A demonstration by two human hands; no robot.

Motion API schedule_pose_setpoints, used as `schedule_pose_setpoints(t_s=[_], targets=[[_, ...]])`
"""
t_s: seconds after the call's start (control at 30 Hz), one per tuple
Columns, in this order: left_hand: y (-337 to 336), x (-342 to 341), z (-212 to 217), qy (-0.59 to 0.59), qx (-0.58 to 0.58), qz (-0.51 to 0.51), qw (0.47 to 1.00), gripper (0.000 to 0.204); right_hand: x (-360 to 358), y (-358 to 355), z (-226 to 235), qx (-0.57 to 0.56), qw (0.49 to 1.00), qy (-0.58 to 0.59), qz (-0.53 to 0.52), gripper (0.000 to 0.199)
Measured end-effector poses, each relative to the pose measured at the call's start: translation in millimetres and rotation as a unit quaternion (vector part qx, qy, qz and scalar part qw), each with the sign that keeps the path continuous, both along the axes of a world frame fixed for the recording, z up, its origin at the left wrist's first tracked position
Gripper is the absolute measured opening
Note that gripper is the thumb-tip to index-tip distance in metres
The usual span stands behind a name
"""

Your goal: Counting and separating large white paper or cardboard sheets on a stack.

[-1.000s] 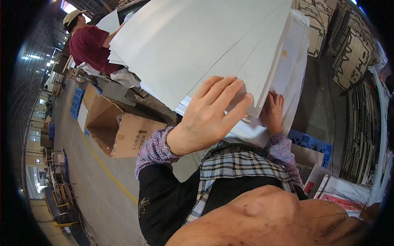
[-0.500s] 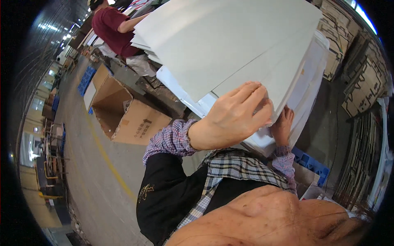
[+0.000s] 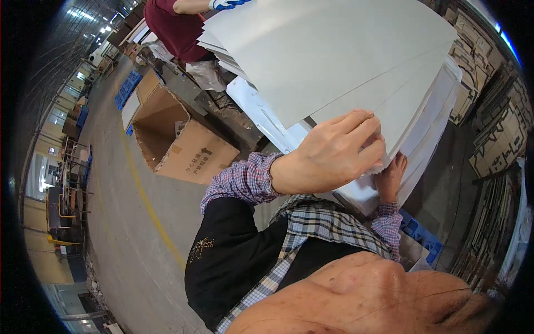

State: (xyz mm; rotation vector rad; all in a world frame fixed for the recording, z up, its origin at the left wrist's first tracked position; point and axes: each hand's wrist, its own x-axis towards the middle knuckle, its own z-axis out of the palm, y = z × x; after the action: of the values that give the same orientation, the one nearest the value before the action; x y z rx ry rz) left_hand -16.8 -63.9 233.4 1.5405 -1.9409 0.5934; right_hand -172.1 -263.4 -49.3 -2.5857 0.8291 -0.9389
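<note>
A large stack of pale grey-white board sheets (image 3: 334,55) fans out in front of me, its edges uneven at the left. My left hand (image 3: 334,150) reaches across it, its thumb and fingers closed on the near corner of the upper sheets. Just right of that corner and lower, my right hand (image 3: 391,179) rests against the side of the pile, with its fingers stretched up along the edge. Part of the right hand is hidden behind the sheets' corner. Beneath lie more white sheets (image 3: 431,119), jutting out at the right.
An open cardboard carton (image 3: 197,150) stands on the floor to the left. Beyond the stack, a co-worker in a dark red shirt (image 3: 175,28) has a gloved hand (image 3: 228,4) by the sheets. Patterned wooden boards (image 3: 500,136) lean at the right. A blue pallet (image 3: 420,236) lies below the pile.
The view has shifted, so the stack and both hands sit slightly further right. The co-worker's gloved hand has come into view. My left hand keeps its grip on the corner.
</note>
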Motion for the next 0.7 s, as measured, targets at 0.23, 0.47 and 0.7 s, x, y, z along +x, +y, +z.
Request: schedule_pose_setpoints(t_s=[0.23,0.47,0.7], targets=[[2,2,-2,0.003,0.002,-0.009,1.000,0.042,1,0,3,-0.020,1.000,-0.012,0.004,0.059],[15,21,0,0.009,0.019,-0.079,0.997,0.049,0,0,1,-0.009,1.000,-0.008,-0.002,0.058],[28,42,-3,-0.022,0.015,-0.022,0.999,0.048,-7,1,3,0.023,0.999,0.031,-0.008,0.058]])
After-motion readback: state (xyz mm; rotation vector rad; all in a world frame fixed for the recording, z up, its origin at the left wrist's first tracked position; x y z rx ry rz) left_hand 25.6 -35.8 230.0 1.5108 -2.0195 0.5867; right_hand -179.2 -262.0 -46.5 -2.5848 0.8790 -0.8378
